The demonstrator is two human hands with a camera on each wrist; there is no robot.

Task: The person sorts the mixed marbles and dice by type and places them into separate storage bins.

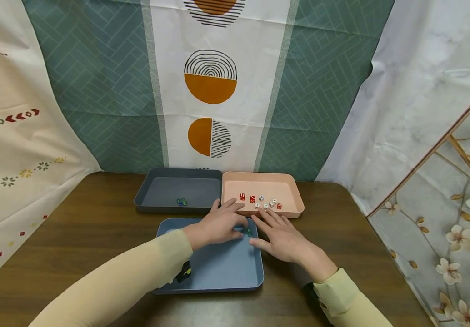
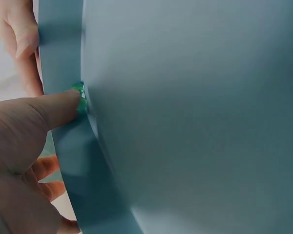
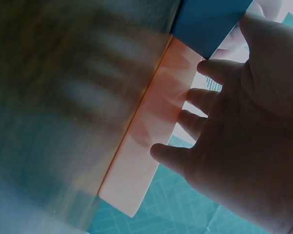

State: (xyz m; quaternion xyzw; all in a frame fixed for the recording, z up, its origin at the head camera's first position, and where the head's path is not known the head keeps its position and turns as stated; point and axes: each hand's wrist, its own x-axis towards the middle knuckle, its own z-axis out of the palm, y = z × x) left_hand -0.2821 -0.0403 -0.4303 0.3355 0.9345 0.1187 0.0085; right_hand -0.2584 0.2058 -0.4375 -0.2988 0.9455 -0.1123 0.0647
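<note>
My left hand [image 1: 220, 225] reaches over the far right corner of the blue tray [image 1: 222, 268]. Small green, shiny pieces [image 1: 248, 232] lie in that corner, just off its thumb and index finger. From the left wrist, the thumb [image 2: 63, 106] overlaps the clear green piece [image 2: 81, 97] by the tray wall. My right hand [image 1: 284, 238] spreads its fingers beside the tray's right edge and holds nothing. Those fingertips come right at the near rim of the pink tray [image 1: 259, 178], where red dice [image 1: 252, 199] and white dice [image 1: 272, 204] lie.
At the back left stands a dark grey tray [image 1: 177, 173], side by side with the pink one, with a few green and blue pieces [image 1: 182, 202] in it. All three trays rest on a brown wooden table [image 1: 96, 236]. Patterned cloths [image 1: 112, 91] hang behind and at both sides.
</note>
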